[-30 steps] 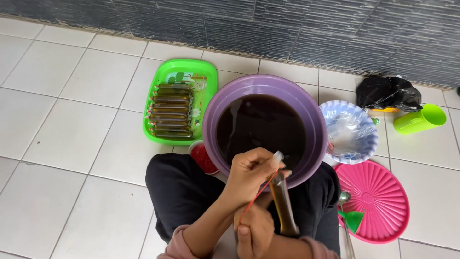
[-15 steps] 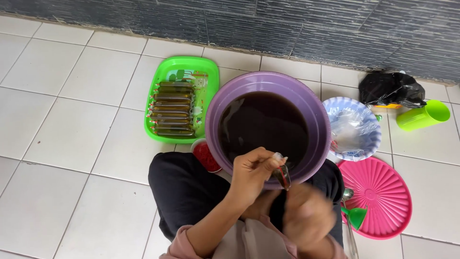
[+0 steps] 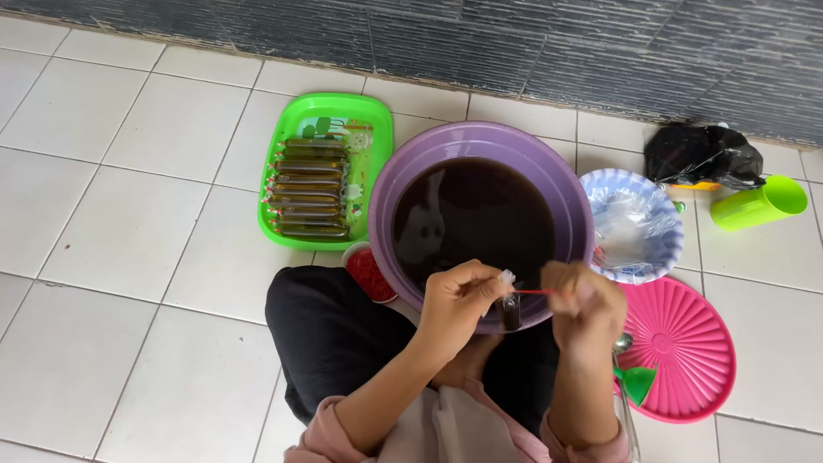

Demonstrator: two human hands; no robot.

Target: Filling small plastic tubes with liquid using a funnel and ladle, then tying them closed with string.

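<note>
Small plastic tube bag of dark liquid (image 3: 511, 310) hangs upright over the near rim of the purple basin (image 3: 390, 184), between both hands. Left hand (image 3: 459, 296) is pinched closed on the bag's twisted top, fingertips at the neck. Right hand (image 3: 585, 307) is closed on a red rubber band (image 3: 536, 292), stretched taut from the bag's neck to its fingers. Right hand is motion-blurred.

Basin sits on the tiled floor (image 3: 120, 223) right in front of the person's crossed legs in dark trousers (image 3: 334, 334), filled with dark brown liquid (image 3: 471, 214).

Left of basin, touching or just beside it: green tray (image 3: 377, 129) holding a stacked row of filled tube bags (image 3: 309, 189), tied with red bands. Small container of red rubber bands (image 3: 369, 273) tucked at the basin's near left edge.

Right of basin: blue-and-white patterned bowl (image 3: 664, 253) with clear plastic bags (image 3: 630, 223) in it. Below that, pink ribbed lid (image 3: 686, 343) flat on the floor; green funnel (image 3: 639, 383) on its left edge, metal spoon (image 3: 623, 345) just beside. Far right near the wall: black plastic bag (image 3: 699, 154) and a lime-green cup (image 3: 759, 203) lying on its side.
</note>
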